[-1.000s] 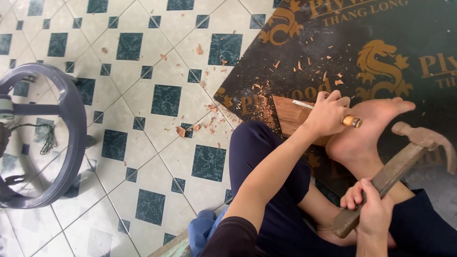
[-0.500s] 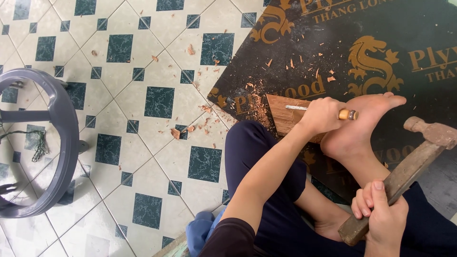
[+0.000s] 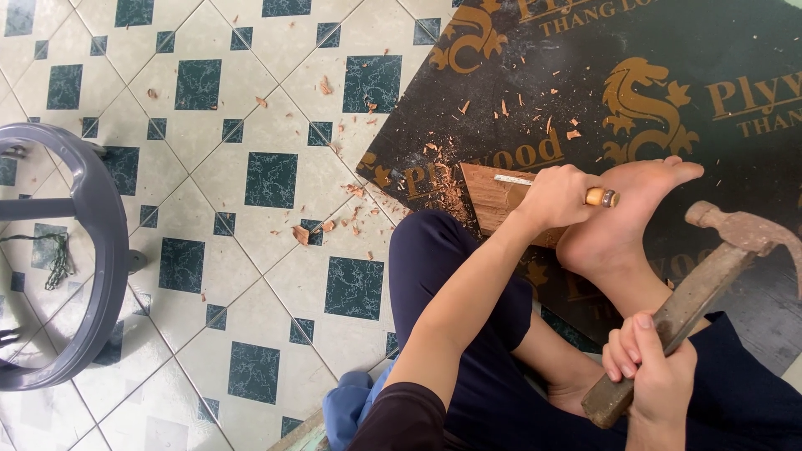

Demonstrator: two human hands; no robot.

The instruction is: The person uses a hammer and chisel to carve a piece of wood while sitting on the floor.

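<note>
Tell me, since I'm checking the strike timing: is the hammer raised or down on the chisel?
Raised. The hammer, in the right hand, has its head clear of the chisel held by the left hand.

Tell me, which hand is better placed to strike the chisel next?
Probably the right hand: it grips the hammer, whose head is raised near the chisel handle end. The left hand is wrapped around the chisel, blade on the wood block.

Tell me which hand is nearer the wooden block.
Left. The left hand holds the chisel over the wooden block; the right hand grips the hammer apart from it.
</note>
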